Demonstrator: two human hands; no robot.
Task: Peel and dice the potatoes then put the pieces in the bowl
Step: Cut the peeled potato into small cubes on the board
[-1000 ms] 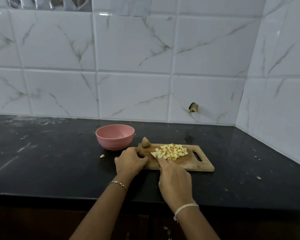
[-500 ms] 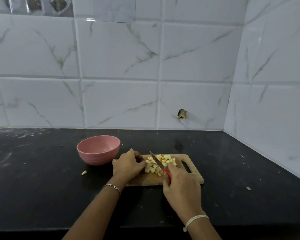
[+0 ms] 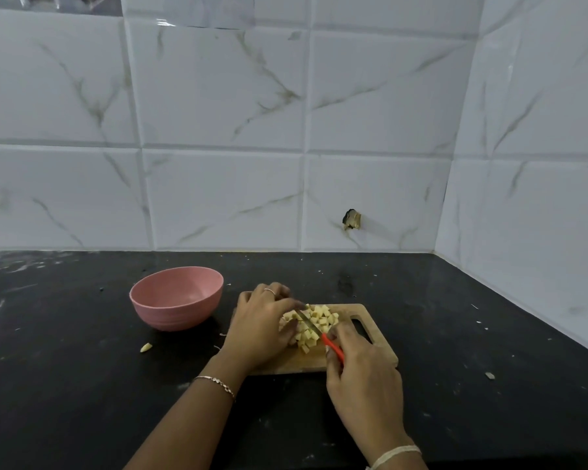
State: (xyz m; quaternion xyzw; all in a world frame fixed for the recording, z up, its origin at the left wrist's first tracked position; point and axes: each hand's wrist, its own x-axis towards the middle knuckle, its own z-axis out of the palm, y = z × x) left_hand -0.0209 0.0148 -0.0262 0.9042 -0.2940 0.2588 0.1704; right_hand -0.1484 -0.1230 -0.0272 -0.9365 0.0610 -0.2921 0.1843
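A pile of pale diced potato pieces [image 3: 319, 320] lies on a wooden cutting board [image 3: 370, 347] on the black counter. My left hand [image 3: 262, 323] rests on the board with its fingers curled over the left side of the pile. My right hand [image 3: 364, 378] grips a red-handled knife [image 3: 331, 347] whose blade lies across the pile, with its tip by my left fingers. An empty pink bowl [image 3: 170, 313] stands just left of the board. The small potato that sat at the board's far left corner is hidden behind my left hand.
One stray potato piece [image 3: 145, 347] lies on the counter below the bowl. Small scraps dot the counter to the right [image 3: 489, 375]. White marble tiles form the back wall and the right wall, which meet in a corner at the right.
My left hand has slid right from the board's left edge onto the pile. The knife blade has come into view and now lies across the pieces.
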